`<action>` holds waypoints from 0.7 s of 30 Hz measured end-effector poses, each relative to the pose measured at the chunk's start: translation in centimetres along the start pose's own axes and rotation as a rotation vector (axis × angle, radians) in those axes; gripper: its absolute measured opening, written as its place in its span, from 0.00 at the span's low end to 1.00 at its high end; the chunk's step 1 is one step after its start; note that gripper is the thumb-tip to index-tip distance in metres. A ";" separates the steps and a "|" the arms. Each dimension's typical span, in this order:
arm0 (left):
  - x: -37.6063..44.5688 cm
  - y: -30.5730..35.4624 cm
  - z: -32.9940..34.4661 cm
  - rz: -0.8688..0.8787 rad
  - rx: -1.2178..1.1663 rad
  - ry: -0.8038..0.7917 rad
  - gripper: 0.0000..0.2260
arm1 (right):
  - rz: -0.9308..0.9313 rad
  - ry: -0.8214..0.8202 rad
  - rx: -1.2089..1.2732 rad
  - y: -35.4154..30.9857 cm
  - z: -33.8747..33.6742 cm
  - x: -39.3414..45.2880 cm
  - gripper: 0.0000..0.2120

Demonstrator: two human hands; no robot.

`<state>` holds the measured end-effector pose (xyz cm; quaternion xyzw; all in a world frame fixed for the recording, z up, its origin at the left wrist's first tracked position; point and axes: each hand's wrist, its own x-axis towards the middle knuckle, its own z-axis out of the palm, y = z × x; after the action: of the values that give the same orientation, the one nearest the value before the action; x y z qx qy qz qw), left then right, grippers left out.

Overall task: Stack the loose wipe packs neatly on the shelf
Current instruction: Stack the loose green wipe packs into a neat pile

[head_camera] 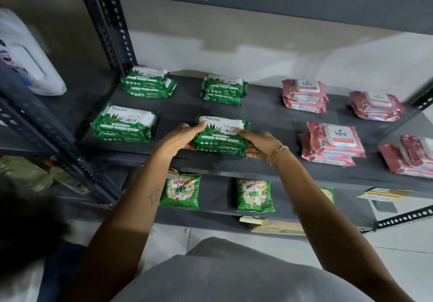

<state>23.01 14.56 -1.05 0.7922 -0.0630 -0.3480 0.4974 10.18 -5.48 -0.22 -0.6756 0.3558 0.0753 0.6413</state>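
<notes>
Both hands are clamped on one green wipe stack [221,137] at frame centre, near the front edge of the dark shelf [264,114]. The left hand [178,141] is pressed against the stack's left end, thumb laid over the top pack's corner, fingers tucked under or beside the lower pack. The right hand [259,144] is set on the right end, thumb on the top face by the barcode, fingers curled below; a gold bracelet [277,153] is worn at that wrist. Both forearms are extended up from the lower frame, wrists slightly bent inward, so the stack is squeezed between the palms. It is judged that the two packs are being squared up rather than lifted; whether the stack is resting fully on the shelf cannot be told.

Progress: mostly done, it seems. Three other green stacks of two are seen, one at centre left [124,123], one at upper left [148,82], one at upper centre [223,89], all fairly tidy. On the right, pink wipe stacks are placed: upper right centre [304,96], far right upper [377,106], right middle [332,144] with its top pack skewed, and one at the right edge [407,158] that looks untidy and partly cut off. Those two are judged still to need straightening. No loose single packs are visible.

Below, green detergent pouches [181,192] are lying on the lower shelf.
</notes>
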 end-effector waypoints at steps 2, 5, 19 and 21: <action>-0.2 0.3 0.2 0.003 0.011 -0.011 0.44 | 0.000 0.011 0.001 0.1 0.1 0.1 0.33; -0.2 0.7 0.4 -0.003 0.018 -0.007 0.35 | 0.007 0.023 -0.020 0.1 0.1 -0.1 0.35; -1.3 7.8 6.4 0.581 0.733 0.364 0.22 | -0.408 0.684 -0.645 -2.5 -12.6 -5.1 0.13; -0.3 7.6 7.8 0.520 0.861 0.366 0.23 | -0.403 0.659 -0.771 -1.7 -15.5 -5.3 0.16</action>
<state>19.94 5.10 3.39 0.9306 -0.3064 -0.0120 0.1998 1.78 -17.80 6.70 -0.9043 0.3481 -0.1396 0.2036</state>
